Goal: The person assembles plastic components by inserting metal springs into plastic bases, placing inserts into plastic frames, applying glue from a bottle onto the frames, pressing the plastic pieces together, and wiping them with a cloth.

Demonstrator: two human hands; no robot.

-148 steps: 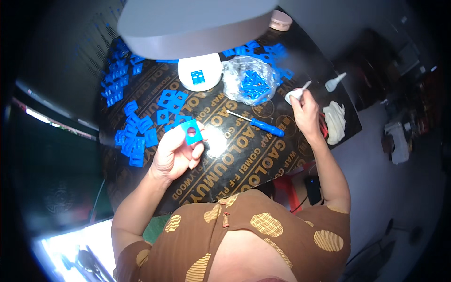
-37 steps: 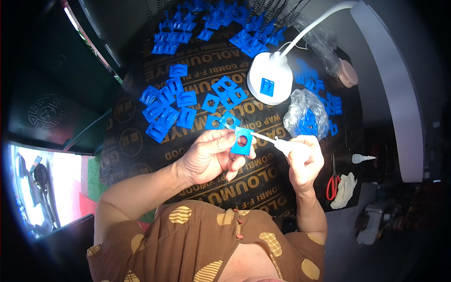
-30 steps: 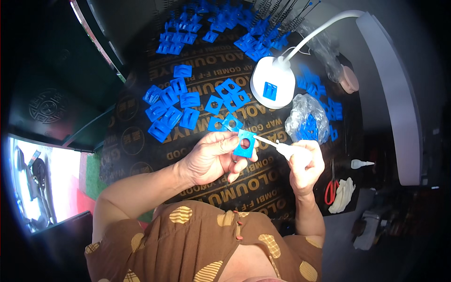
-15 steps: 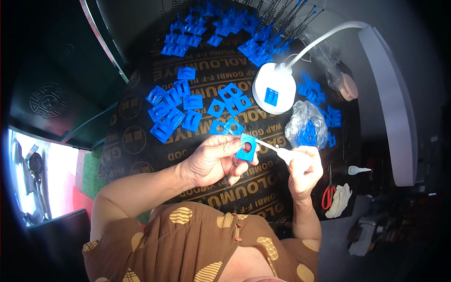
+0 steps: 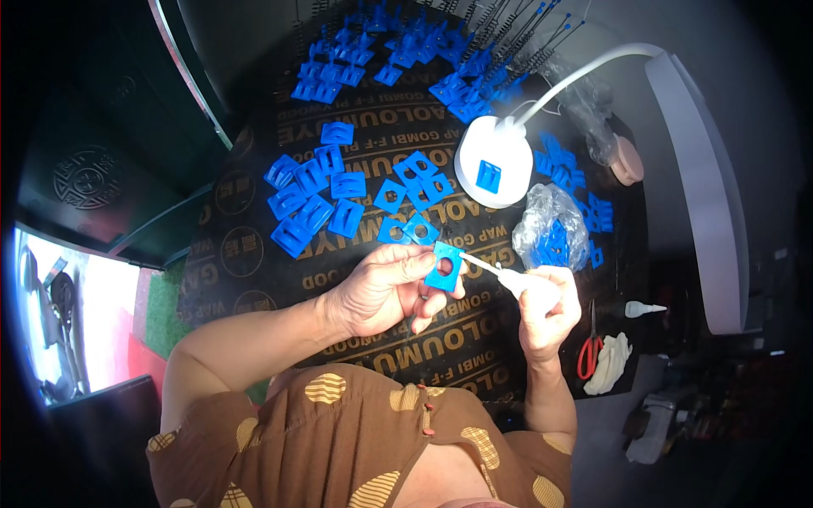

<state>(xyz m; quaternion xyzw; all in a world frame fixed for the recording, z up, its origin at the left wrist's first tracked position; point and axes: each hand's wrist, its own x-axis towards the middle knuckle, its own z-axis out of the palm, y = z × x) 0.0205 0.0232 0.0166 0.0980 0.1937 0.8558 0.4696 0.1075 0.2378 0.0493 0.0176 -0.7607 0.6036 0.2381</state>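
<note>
My left hand (image 5: 383,289) pinches a small blue square plate with a round hole (image 5: 442,284) between thumb and fingers, its face turned up. A white squeeze bottle with a long thin nozzle (image 5: 537,296) is gripped in my right hand (image 5: 546,328). The nozzle tip meets the plate's upper right corner; whether any fluid comes out is too small to tell. Just beyond my left fingertips lie several more holed blue plates (image 5: 420,229). To their left is a loose group of blue curved pieces (image 5: 316,213).
A white lamp (image 5: 494,193) stands ahead, one blue piece (image 5: 489,174) on its base. Right of it sits a clear plastic bag (image 5: 542,222) with blue parts. Red-handled scissors (image 5: 588,359), a white cloth (image 5: 611,366) and a white nozzle cap (image 5: 645,309) lie right. Blue parts with black springs (image 5: 478,63) fill the back.
Both hands hold nearly the same pose, with the nozzle still at the plate's corner. The right hand and bottle have shifted very slightly.
</note>
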